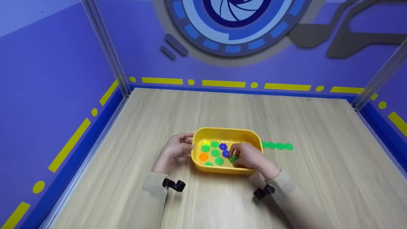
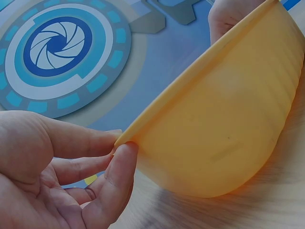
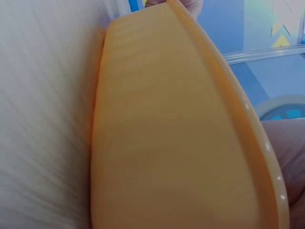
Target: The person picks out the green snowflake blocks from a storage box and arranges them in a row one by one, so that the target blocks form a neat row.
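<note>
A yellow plastic bin (image 1: 227, 170) holds several small toothed plastic discs: green (image 1: 215, 153), blue (image 1: 223, 146), yellow (image 1: 206, 142) and one orange disc (image 1: 203, 156). My left hand (image 1: 175, 147) holds the bin's left end, its thumb and fingertips at the rim in the left wrist view. Over the right front side, my right hand (image 1: 249, 156) reaches down inside, its curled fingers and thumb around a green disc (image 1: 233, 158). In the right wrist view the bin's outer wall (image 3: 162, 114) hides those fingertips.
A row of joined green discs (image 1: 279, 146) lies on the wooden table (image 1: 203, 108), running out from behind the bin's right end. Blue panels (image 1: 140, 57) with yellow markings enclose the table at the back and sides. A small black device (image 1: 174, 184) sits at each wrist.
</note>
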The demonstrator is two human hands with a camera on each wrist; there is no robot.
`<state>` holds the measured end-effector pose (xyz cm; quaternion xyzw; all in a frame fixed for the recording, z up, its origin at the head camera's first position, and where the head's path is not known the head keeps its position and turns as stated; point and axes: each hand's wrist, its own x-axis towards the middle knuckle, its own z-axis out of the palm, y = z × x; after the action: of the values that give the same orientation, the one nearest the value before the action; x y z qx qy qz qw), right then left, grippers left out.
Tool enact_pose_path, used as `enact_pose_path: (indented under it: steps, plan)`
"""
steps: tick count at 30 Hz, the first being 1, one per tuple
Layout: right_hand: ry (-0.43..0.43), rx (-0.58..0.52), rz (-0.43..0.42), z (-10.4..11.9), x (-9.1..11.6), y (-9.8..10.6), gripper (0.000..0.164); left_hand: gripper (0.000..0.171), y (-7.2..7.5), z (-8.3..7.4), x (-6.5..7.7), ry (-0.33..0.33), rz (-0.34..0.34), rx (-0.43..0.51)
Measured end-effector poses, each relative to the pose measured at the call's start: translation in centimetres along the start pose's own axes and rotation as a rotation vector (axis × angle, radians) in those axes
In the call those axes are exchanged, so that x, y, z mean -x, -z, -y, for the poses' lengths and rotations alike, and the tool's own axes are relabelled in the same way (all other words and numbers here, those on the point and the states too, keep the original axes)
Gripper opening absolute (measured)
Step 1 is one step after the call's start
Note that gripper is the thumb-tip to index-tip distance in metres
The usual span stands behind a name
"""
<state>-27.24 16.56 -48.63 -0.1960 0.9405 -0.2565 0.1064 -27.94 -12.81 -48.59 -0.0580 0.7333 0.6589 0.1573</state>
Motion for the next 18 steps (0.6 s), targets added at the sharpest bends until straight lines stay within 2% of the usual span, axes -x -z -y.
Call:
enact_pose_path:
  steps: [6,18]
  plan:
    - [0.029,-0.031,-0.025,-0.3,0.3,0.5,0.019,0.057,0.0,0.1,0.0,0.005,-0.001,-0.009]
    - [0.0,-0.168,-0.061,-0.7,1.2,2.1,0.015,0.057,0.0,0.0,0.1,0.005,-0.003,0.001]
